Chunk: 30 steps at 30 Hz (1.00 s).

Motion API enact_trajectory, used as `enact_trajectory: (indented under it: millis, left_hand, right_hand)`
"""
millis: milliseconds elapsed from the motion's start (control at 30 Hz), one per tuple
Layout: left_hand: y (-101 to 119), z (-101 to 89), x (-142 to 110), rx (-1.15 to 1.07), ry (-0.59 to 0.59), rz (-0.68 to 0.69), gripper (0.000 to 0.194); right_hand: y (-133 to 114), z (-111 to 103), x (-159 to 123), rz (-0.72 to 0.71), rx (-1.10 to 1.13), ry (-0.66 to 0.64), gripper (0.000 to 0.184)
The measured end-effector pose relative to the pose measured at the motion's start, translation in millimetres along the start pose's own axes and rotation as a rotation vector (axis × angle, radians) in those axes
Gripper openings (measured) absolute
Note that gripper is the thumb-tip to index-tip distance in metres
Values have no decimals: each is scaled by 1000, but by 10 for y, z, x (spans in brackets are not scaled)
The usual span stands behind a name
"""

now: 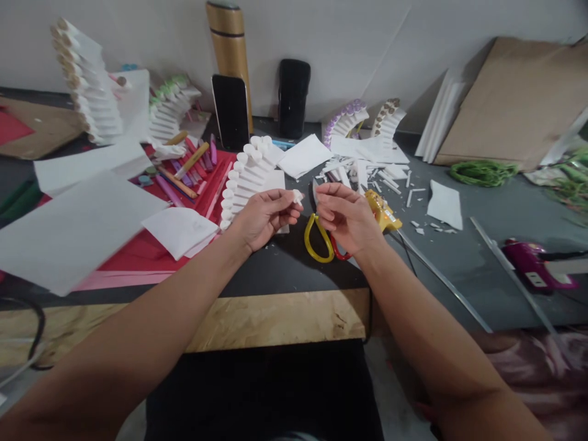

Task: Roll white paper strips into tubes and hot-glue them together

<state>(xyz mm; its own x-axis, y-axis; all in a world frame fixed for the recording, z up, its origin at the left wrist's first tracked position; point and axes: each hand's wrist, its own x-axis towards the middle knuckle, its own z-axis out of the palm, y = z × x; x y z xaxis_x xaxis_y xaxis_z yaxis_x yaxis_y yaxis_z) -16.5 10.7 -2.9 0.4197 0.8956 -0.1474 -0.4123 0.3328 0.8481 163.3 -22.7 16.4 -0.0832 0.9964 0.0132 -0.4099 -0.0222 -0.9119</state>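
Note:
Between thumb and forefinger, my left hand [271,214] pinches a small white piece [297,197], perhaps paper; its exact kind is too small to tell. Facing it, my right hand [346,214] has its fingers curled and thumb pressed to the fingertips; whatever it may hold is hidden. Scissors [318,242] with one yellow and one red handle lie on the dark table [285,269] below and partly behind my right hand. Behind my left hand stands a curved white stepped paper model [245,180] topped with white rounded caps.
White paper scraps [358,174] are strewn behind my right hand, near a yellow tape dispenser [382,211]. A phone [229,113] leans on a gold flask [228,37]. Red sheets [138,251] and markers [188,162] lie left. A purple power strip [535,263] and metal rods [445,282] lie right.

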Motion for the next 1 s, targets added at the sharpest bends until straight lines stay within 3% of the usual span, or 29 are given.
enact_trajectory:
  millis: [200,433,667,800,1000]
  left_hand:
    - [1,4,-3,-18,5,21,11]
    - [28,41,-19,-28,-1,29,7]
    - [32,58,-36,-26,-11,42,10]
    - [25,51,-30,-11,-21,42,15]
    - [25,52,-30,0,-24,39,14]
  right_hand:
    - [-35,17,-18,-10,50,-53,26]
    - [-87,-98,24,-195,-12,-7,34]
    - [-84,-90,13,-132,-33,-47,27]
    - [-73,-88,27,-120,-57,-4,28]
    - [-63,-93,29,-123,-80,59,46]
